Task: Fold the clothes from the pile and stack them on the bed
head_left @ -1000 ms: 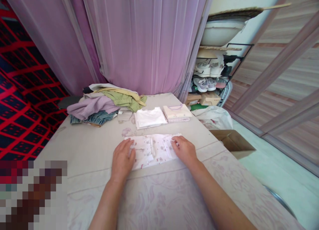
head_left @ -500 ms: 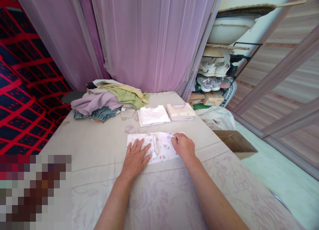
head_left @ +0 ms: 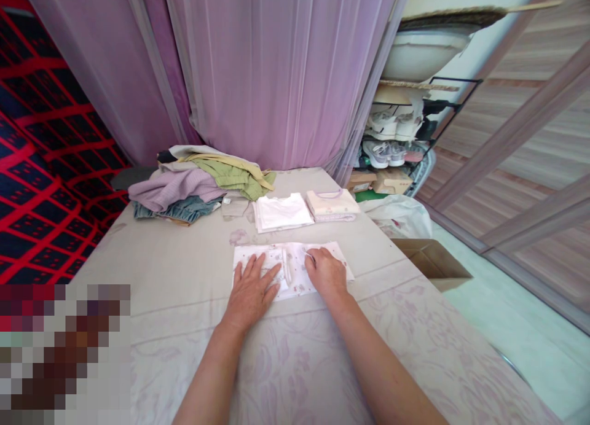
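The left hand [head_left: 251,292] still lies flat, fingers spread, on the printed garment [head_left: 290,268], which sits on the bed [head_left: 184,271] just in front of the white folded shirt [head_left: 283,211]. The right hand [head_left: 326,272] has slid inward toward the garment's middle, fingers pinching its cloth.

A heap of unfolded clothes [head_left: 198,185] sits at the far end of the bed [head_left: 152,259] — beside it two folded pieces, a white top [head_left: 283,211] and a cream one [head_left: 332,204]. Purple curtain [head_left: 276,75] behind; shoe rack [head_left: 396,136] and cardboard box [head_left: 431,262] to the right.
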A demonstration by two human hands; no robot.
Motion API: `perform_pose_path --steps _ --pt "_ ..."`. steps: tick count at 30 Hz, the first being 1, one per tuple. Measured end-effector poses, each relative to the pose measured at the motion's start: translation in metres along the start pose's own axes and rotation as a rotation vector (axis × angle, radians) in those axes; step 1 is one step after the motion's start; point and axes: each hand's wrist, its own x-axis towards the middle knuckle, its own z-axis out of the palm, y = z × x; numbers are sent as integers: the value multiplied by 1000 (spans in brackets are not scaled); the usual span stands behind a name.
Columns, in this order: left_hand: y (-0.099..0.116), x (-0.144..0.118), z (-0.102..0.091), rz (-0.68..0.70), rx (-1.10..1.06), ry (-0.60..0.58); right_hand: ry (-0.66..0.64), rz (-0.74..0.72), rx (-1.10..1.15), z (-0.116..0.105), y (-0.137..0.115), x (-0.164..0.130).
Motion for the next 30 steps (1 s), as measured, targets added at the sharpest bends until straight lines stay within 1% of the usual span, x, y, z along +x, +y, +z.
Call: perform_pose_path --steps 3,5,8,11,15,17,19,21,23,25,27,30 --pt "8 0 -2 28 -3 8 -35 -14 -23 3 -5 -1" --pt "13 1 -2 80 -27 12 -51 -10 -30 5 -8 -2" --pt "19 2 0 139 -72 -36 -46 -18 -12 6 -9 -6" --pt "21 2 3 141 -85 -88 -44 -55 24 3 -9 -9" --pt "20 2 4 143 -74 -105 -20 -114 78 -1 0 -5" --pt "20 1 4 136 -69 -112 -20 -173 90 0 6 0" --pt "20 2 3 132 -69 -114 -81 -244 71 5 11 5" --pt "20 2 3 136 -73 -111 -177 -282 39 10 12 8" --pt "19 2 4 145 -78 -107 -243 -279 20 14 11 9" --pt "18 2 5 148 -81 -108 -272 -271 14 13 10 8" --pt "17 2 6 149 -85 -101 -266 -276 14 9 11 8" --pt "16 1 6 155 -92 -84 -176 -255 -8 3 19 10"
